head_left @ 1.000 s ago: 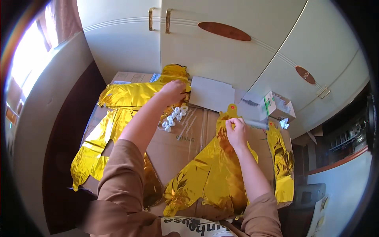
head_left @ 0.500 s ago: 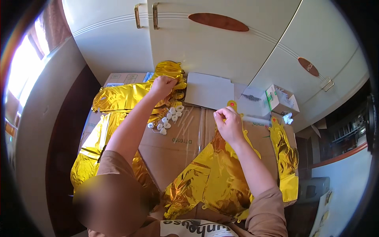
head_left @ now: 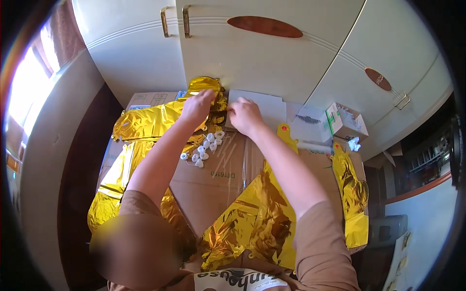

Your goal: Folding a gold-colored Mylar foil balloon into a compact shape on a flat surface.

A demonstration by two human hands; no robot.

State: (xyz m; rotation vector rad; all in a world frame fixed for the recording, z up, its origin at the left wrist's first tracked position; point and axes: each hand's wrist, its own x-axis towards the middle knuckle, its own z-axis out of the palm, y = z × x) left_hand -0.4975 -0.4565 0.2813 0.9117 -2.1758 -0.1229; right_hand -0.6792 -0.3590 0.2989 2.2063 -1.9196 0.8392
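At the back of the cardboard, a pile of flat gold foil balloons (head_left: 201, 85) lies in overlapping folds. My left hand (head_left: 196, 107) is closed over this pile, its fingers on the foil near the right edge. Beside it my right hand (head_left: 245, 115) is closed, its fingertips together at the pile's right edge; what they pinch is too small to make out. Just below the hands lie several white ribbon rolls (head_left: 211, 141). More flat gold foil balloons (head_left: 272, 213) are spread under my right forearm, and another folded gold balloon (head_left: 124, 167) lies at the left.
The brown cardboard (head_left: 218, 186) covers the work surface. A grey-white board (head_left: 262, 107) lies behind my right hand. On the right are an open carton (head_left: 347, 121), a crumpled white scrap (head_left: 354, 144) and a narrow gold balloon (head_left: 350, 194). Cream cabinet doors (head_left: 262, 58) close off the back.
My right hand has moved left and away from me, from above the middle balloon to the pile's right edge. My left hand has stayed at the pile, with only a slight shift.
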